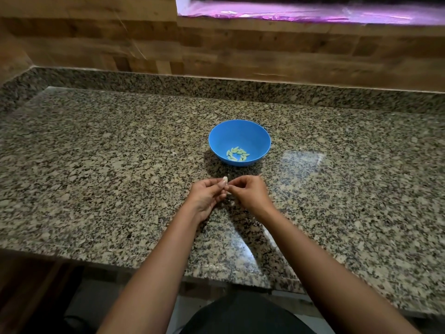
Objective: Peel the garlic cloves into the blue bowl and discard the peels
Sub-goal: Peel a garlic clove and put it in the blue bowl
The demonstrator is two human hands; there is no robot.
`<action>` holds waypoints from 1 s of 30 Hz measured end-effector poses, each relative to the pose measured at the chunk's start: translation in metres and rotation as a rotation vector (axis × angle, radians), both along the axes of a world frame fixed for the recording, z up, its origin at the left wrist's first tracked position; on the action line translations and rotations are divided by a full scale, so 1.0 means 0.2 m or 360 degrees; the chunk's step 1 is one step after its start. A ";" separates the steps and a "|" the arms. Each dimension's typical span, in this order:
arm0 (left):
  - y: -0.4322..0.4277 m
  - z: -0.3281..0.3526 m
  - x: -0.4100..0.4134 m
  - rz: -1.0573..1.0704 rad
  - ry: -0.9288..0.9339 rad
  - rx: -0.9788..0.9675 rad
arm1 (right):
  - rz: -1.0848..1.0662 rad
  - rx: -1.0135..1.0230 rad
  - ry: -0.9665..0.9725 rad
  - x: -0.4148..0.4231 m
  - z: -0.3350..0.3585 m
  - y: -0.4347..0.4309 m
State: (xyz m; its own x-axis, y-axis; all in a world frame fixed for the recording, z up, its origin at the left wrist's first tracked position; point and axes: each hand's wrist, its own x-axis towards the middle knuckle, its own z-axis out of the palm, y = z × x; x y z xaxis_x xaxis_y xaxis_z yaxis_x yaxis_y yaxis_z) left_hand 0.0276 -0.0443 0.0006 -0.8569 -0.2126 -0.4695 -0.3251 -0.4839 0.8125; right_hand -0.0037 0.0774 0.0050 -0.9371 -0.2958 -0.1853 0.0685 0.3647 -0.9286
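A blue bowl (250, 131) stands on the granite counter, with several peeled garlic cloves (237, 154) lying at its bottom. Just in front of the bowl, my left hand (207, 196) pinches a pale garlic clove (225, 182) between thumb and fingers. My right hand (248, 192) meets it from the right, its fingertips pinching the lower end of the same clove. Both hands hover close above the counter. Small pale bits, perhaps peel (232, 203), lie on the counter under the hands, hard to make out.
The speckled granite counter (120, 165) runs wide to both sides, with a raised granite lip and a wooden wall (96, 44) behind it. A window sill covered in shiny purple film (301, 13) sits up at the back right. The counter's front edge is near my body.
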 end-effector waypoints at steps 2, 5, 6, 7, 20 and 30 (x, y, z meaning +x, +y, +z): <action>0.00 0.01 0.00 -0.0012 -0.0025 -0.0031 | -0.0016 0.0043 0.0047 0.00 0.00 -0.01; -0.01 0.02 0.00 0.0003 -0.0037 -0.0044 | -0.0016 0.0020 0.0056 0.00 -0.01 0.00; -0.01 0.02 0.00 0.0016 -0.0032 -0.0061 | -0.0018 -0.0020 0.0025 0.00 -0.01 0.01; -0.01 0.02 0.00 0.0018 -0.0022 -0.0098 | -0.0022 -0.0056 -0.0015 0.01 0.00 0.02; 0.02 0.05 0.03 -0.0250 0.0226 -0.0973 | 0.0183 -0.0730 -0.0903 -0.02 0.07 0.18; 0.11 0.05 0.01 -0.0330 0.0392 -0.0751 | 0.0029 -0.0921 -0.0924 -0.02 0.08 0.23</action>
